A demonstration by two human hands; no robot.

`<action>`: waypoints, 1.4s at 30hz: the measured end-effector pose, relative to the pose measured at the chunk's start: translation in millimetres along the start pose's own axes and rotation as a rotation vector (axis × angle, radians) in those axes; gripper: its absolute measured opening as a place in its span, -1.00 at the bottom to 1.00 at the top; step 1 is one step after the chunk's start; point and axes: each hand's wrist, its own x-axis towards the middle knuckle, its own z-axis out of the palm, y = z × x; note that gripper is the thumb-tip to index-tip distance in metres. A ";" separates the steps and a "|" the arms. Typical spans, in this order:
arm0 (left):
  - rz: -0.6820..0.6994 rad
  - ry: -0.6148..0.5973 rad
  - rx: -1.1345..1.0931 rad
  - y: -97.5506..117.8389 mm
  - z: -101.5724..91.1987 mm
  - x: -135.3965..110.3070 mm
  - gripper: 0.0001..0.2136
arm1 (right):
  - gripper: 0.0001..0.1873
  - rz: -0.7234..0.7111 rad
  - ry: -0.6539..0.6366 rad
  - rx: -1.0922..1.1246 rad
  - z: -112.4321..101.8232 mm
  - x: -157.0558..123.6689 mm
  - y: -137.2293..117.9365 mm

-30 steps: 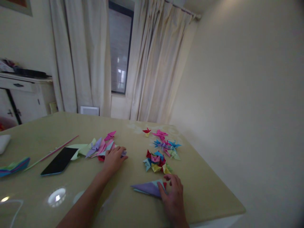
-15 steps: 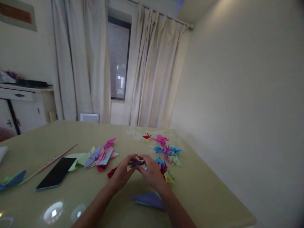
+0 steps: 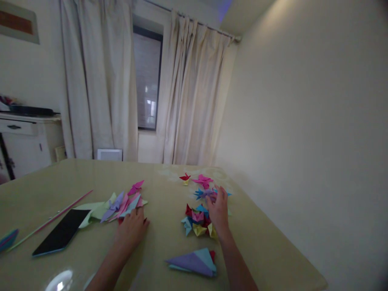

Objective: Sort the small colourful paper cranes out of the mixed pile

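Note:
My left hand [image 3: 133, 224] lies low over the table at the near edge of a pile of folded paper pieces [image 3: 123, 206] in pink, purple, light blue and green. Its fingers stretch forward with the thumb apart, and the fingertips touch or nearly touch the pile. On the right, my right hand [image 3: 218, 208] reaches over a cluster of blue, purple and pink origami pieces [image 3: 201, 194]. Thumb and fingers curl around a purple-pink origami piece there, partly hidden by the hand. Nearer me sits another group of small origami pieces [image 3: 198, 217] in red, pink, yellow and blue.
A flat stack of folded purple and light-blue paper [image 3: 192, 262] lies in front. A dark phone [image 3: 62, 232] and a thin pink-green stick [image 3: 51, 219] are at left. Pink origami [image 3: 203, 180] and a red-yellow piece [image 3: 185, 178] stand farther back. A wall borders the table's right.
My hands were together at the middle around a small dark folded piece. They have parted, the left moving to the left pile and the right to the right-hand origami cluster.

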 end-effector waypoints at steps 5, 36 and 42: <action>0.114 -0.090 -0.294 5.6 7.2 7.9 -0.87 | -0.69 0.040 -0.078 0.092 1.4 -25.1 -16.1; -0.156 0.163 -0.055 -35.3 4.6 12.1 -0.67 | -0.72 0.061 -0.061 0.172 4.5 -29.5 -37.7; -0.058 0.189 -0.105 -38.2 7.3 21.9 -0.73 | -0.76 0.007 -0.096 0.148 7.8 -36.2 -42.7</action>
